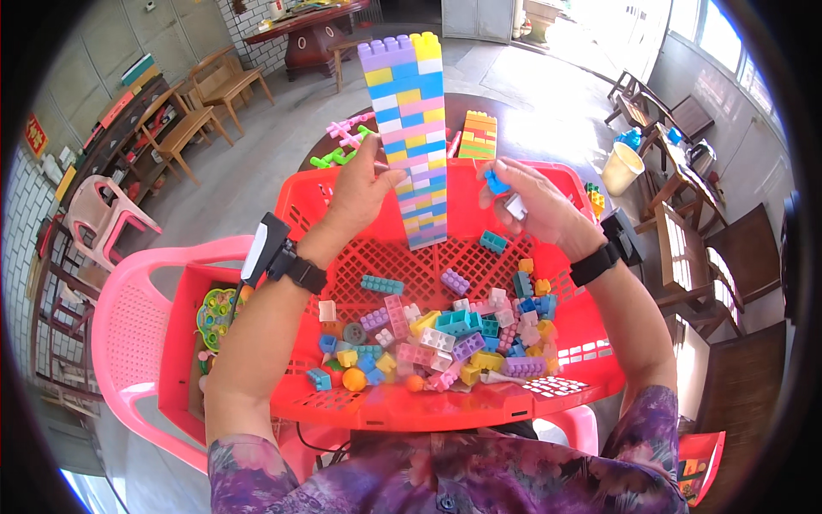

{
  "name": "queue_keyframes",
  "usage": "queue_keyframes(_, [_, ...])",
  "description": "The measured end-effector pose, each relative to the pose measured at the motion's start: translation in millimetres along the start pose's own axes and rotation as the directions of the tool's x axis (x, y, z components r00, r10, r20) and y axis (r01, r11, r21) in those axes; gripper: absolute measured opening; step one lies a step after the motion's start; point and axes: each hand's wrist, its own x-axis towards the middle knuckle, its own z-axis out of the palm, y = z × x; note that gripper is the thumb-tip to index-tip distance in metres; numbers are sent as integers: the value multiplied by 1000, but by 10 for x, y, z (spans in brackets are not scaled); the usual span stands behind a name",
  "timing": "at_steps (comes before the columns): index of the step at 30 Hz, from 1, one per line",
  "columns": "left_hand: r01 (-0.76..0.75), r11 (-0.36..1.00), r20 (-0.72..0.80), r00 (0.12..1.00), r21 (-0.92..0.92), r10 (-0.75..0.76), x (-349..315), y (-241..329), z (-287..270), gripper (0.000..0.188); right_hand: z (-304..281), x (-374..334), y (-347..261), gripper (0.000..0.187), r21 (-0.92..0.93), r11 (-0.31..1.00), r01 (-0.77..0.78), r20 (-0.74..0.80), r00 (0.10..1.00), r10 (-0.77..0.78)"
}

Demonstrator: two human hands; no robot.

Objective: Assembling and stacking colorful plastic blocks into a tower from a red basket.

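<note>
A tall tower of toy building blocks (415,154) in pastel colours stands upright inside the red plastic basket (445,401). Its top row is purple and yellow. My left hand (360,188) grips the tower's left side, thumb across the near face and some fingers hidden behind. To the right of the tower, my right hand (539,206) is closed on a blue toy block (496,182) at its fingertips and a white toy block (515,206) lower in the fingers. Loose blocks (437,339) in many colours lie heaped in the near part of the basket, with small orange balls (354,379) among them.
Behind the basket, a dark round table (505,128) carries a stack of orange and green blocks (478,135) and green and pink pieces (336,157). A pink plastic chair (128,343) stands left. Wooden chairs (180,137) line the left wall; a cream bucket (622,167) is at right.
</note>
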Motion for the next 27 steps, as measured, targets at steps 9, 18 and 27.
queue_keyframes(9, [85,994,10,996,-64,-84,-20,53,22,43,131,-18,75,19,-69,993,-94,124,987,102])
queue_keyframes(18, [139,990,-38,990,14,-139,64,167,-2,50,118,-27,26,20,-14,1000,19,65,998,-18])
queue_keyframes(27, [22,998,-58,998,-58,-26,24,21,55,49,87,-121,-173,25,-23,975,219,-73,973,-221])
